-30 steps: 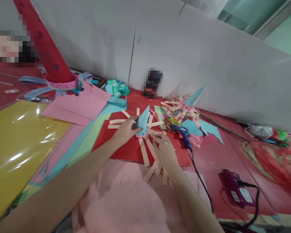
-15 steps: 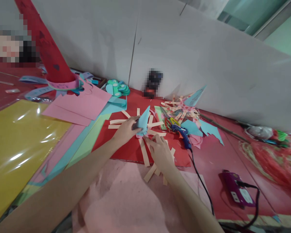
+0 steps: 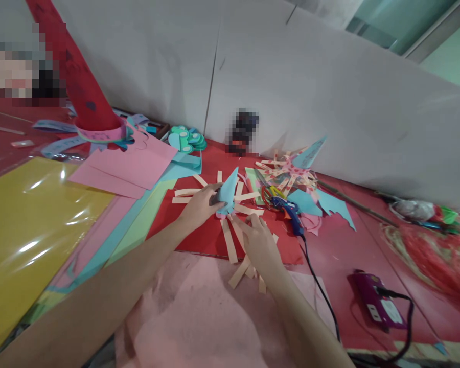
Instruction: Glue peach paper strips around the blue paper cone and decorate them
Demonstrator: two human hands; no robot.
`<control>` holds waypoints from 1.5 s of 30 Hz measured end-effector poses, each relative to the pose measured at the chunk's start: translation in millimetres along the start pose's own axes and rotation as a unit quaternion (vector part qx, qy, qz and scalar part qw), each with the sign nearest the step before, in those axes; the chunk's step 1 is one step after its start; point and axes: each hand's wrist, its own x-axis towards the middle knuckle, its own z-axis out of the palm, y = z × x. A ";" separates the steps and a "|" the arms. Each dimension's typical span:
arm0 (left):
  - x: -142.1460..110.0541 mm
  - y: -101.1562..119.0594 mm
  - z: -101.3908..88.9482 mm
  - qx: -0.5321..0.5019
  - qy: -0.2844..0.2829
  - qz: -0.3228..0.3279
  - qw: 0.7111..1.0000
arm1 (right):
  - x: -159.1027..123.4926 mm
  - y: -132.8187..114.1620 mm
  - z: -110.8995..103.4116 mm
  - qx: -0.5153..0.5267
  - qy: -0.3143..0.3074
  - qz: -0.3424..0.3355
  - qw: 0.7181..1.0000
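A light blue paper cone (image 3: 228,190) stands point up, leaning slightly right, over the red sheet (image 3: 207,240). My left hand (image 3: 201,204) is closed round the cone's left side. Cream paper strips (image 3: 229,240) spread out from its base like rays. My right hand (image 3: 258,237) is at the base's lower right, index finger and thumb on a cream strip there, the other fingers curled. The fingertips partly hide that strip's inner end. Several loose cream strips (image 3: 239,272) lie below my right hand.
A blue glue gun (image 3: 291,214) lies to the right, its cord running to a purple power strip (image 3: 377,299). Behind it are scissors (image 3: 266,191) and a finished blue cone with patterned strips (image 3: 306,156). Pink sheets (image 3: 126,168) and a yellow sheet (image 3: 42,214) lie left.
Almost nothing differs. My right hand has shifted very slightly at the cone's base, while my left hand keeps its hold on the cone.
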 end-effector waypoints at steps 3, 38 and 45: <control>0.2 0.9 -0.3 -0.001 -0.002 0.001 1.000 | -1.5 -0.6 1.2 -0.045 -0.010 -0.012 0.999; 0.9 -0.7 0.2 0.000 -0.005 -0.003 1.000 | -3.0 -0.6 4.2 -0.093 -0.027 -0.022 0.995; 0.4 -0.6 -0.4 0.003 -0.003 0.003 1.000 | -2.5 -1.7 1.7 -0.081 -0.032 -0.020 0.996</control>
